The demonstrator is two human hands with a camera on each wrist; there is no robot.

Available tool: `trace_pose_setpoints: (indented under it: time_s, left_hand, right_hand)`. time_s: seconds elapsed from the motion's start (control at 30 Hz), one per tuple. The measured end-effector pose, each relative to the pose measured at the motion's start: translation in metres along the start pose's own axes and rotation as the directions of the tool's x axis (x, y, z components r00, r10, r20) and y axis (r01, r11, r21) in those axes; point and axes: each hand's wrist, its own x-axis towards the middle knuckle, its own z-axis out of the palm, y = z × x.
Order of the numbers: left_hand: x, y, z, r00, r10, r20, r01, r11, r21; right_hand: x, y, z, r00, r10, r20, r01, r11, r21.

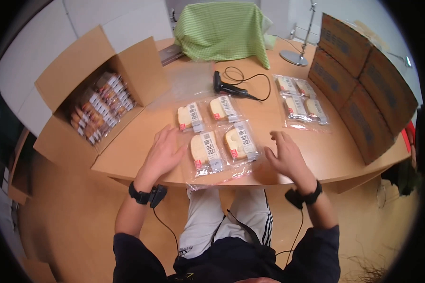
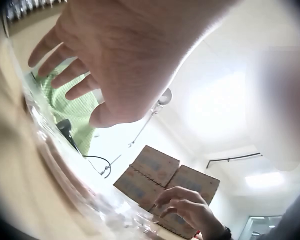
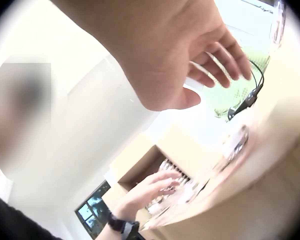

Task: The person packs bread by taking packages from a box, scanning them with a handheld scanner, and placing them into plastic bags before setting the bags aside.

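In the head view, a clear plastic bag of individually wrapped bread slices lies flat at the table's front, with printed labels and red corner marks. My left hand is at the bag's left edge, fingers extended, holding nothing. In the left wrist view, the left hand shows its palm with the fingers spread. To the right of the bag, my right hand hovers with loosely bent fingers and no object in it. The right wrist view shows the right hand's fingers slightly curved and apart from the bread.
A second bag of bread slices lies at the right, before upright brown cardboard panels. An open carton of packaged snacks stands left. Farther back are a black barcode scanner with its cable, a green checked cloth and a lamp base.
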Motion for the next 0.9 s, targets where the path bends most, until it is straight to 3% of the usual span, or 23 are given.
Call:
trace_pose_setpoints:
  time_s: [0.03, 0.07, 0.1, 0.13, 0.17, 0.2, 0.23, 0.27, 0.37, 0.43, 0.5, 0.57, 0.6, 0.67, 0.7, 0.77, 0.8, 0.9]
  left_hand:
    - [-0.001, 0.006, -0.002, 1.0, 0.025, 0.002, -0.025, 1.0, 0.003]
    - [-0.005, 0.012, -0.006, 0.985, 0.161, 0.062, -0.163, 0.986, 0.023]
    - [-0.008, 0.015, -0.009, 0.949, 0.289, 0.125, -0.296, 0.955, 0.037]
    - [-0.009, 0.007, 0.0, 0.894, 0.409, 0.184, -0.41, 0.911, -0.036]
    - [-0.012, 0.02, -0.006, 0.89, 0.417, 0.183, -0.418, 0.908, -0.036]
    - [-0.02, 0.035, -0.012, 0.889, 0.31, 0.337, -0.333, 0.943, 0.013]
    - [-0.025, 0.046, -0.015, 0.859, 0.187, 0.477, -0.252, 0.965, 0.076]
    - [-0.029, 0.046, -0.01, 0.847, 0.19, 0.497, -0.267, 0.96, 0.087]
    - [-0.036, 0.049, -0.002, 0.856, 0.251, 0.452, -0.313, 0.948, 0.066]
    - [-0.039, 0.056, -0.002, 0.854, 0.259, 0.451, -0.315, 0.948, 0.053]
    - [-0.043, 0.062, -0.002, 0.842, 0.284, 0.459, -0.332, 0.943, 0.025]
    - [-0.047, 0.064, 0.001, 0.849, 0.265, 0.456, -0.352, 0.929, 0.116]
    - [-0.049, 0.064, 0.004, 0.873, 0.326, 0.362, -0.389, 0.914, 0.117]
    - [-0.054, 0.056, 0.008, 0.865, 0.389, 0.317, -0.446, 0.885, 0.133]
    - [-0.055, 0.056, 0.011, 0.866, 0.426, 0.26, -0.476, 0.862, 0.175]
    - [-0.056, 0.06, 0.016, 0.863, 0.455, 0.221, -0.497, 0.844, 0.203]
    - [-0.056, 0.058, 0.019, 0.864, 0.459, 0.208, -0.495, 0.848, 0.186]
    - [-0.054, 0.064, 0.024, 0.871, 0.455, 0.183, -0.481, 0.865, 0.139]
  right_hand:
    - [0.013, 0.008, 0.002, 1.0, 0.015, -0.02, -0.015, 1.0, -0.004]
    - [0.027, 0.013, 0.003, 0.951, 0.181, 0.249, -0.21, 0.973, 0.094]
    - [0.038, 0.015, 0.003, 0.808, 0.29, 0.513, -0.412, 0.901, 0.14]
    - [0.046, 0.013, 0.004, 0.813, 0.296, 0.501, -0.416, 0.898, 0.144]
    - [0.054, 0.008, 0.006, 0.768, 0.307, 0.562, -0.477, 0.86, 0.182]
    - [0.058, 0.006, 0.007, 0.718, 0.309, 0.623, -0.536, 0.817, 0.212]
    - [0.059, 0.013, 0.017, 0.718, 0.312, 0.622, -0.538, 0.816, 0.212]
    - [0.06, 0.025, 0.036, 0.755, 0.281, 0.592, -0.519, 0.809, 0.278]
    - [0.061, 0.037, 0.054, 0.81, 0.247, 0.532, -0.483, 0.795, 0.366]
    - [0.062, 0.036, 0.05, 0.725, 0.208, 0.657, -0.612, 0.633, 0.474]
    - [0.061, 0.03, 0.044, 0.716, 0.226, 0.66, -0.636, 0.6, 0.485]
    - [0.055, 0.032, 0.041, 0.638, 0.072, 0.766, -0.688, 0.499, 0.526]
    - [0.051, 0.033, 0.038, 0.635, 0.106, 0.765, -0.704, 0.487, 0.517]
    - [0.047, 0.032, 0.036, 0.622, 0.0, 0.783, -0.719, 0.397, 0.57]
    - [0.044, 0.031, 0.037, 0.625, 0.022, 0.78, -0.723, 0.393, 0.568]
    - [0.035, 0.025, 0.038, 0.696, 0.032, 0.717, -0.692, 0.298, 0.658]
    - [0.033, 0.024, 0.032, 0.666, -0.004, 0.746, -0.728, 0.212, 0.651]
    - [0.028, 0.024, 0.03, 0.64, 0.029, 0.767, -0.762, 0.144, 0.631]
